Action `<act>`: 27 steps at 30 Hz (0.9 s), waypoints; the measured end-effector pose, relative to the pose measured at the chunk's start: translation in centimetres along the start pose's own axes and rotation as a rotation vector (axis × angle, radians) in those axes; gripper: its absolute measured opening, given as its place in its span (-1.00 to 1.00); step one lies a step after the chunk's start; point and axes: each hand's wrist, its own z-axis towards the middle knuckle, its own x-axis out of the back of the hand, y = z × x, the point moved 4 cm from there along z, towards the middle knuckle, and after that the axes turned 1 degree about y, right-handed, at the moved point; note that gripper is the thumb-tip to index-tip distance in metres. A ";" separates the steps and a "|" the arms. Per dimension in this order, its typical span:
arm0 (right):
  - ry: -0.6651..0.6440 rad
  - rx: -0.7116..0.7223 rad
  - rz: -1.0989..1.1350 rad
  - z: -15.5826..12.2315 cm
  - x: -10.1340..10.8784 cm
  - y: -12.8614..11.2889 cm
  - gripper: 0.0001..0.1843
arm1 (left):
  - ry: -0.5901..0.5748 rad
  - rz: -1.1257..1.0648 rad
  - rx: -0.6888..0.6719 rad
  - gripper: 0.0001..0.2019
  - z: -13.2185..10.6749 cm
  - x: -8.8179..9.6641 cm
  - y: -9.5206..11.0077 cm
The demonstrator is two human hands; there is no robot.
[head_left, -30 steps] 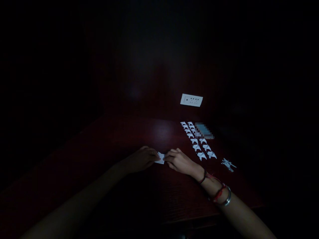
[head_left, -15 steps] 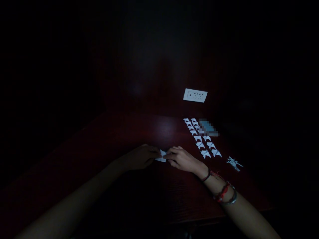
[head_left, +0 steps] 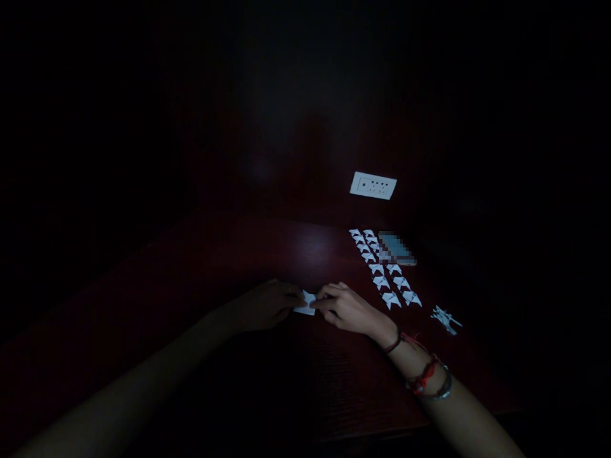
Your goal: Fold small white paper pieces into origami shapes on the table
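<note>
Across the dark red counter (head_left: 238,248) come the left hand (head_left: 272,304) and right hand (head_left: 351,310), facing each other, with two rows of folded pieces (head_left: 377,268) off to the right and a white socket plate (head_left: 373,185) on the wall beyond. There's a slab (head_left: 397,246) beside the right row, its face too pixelated to read, and scraps (head_left: 446,319) lie nearer. Between the hands, the paper (head_left: 309,298), both grips clamped on it!

Dark red table (head_left: 267,248) with two rows of folded papers (head_left: 391,299), white scraps (head_left: 446,319) beside
</note>
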 end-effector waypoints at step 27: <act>0.012 0.024 0.017 0.0 0.4 -0.1 -0.76 | 0.025 0.030 0.001 -0.59 -0.2 -0.7 -0.7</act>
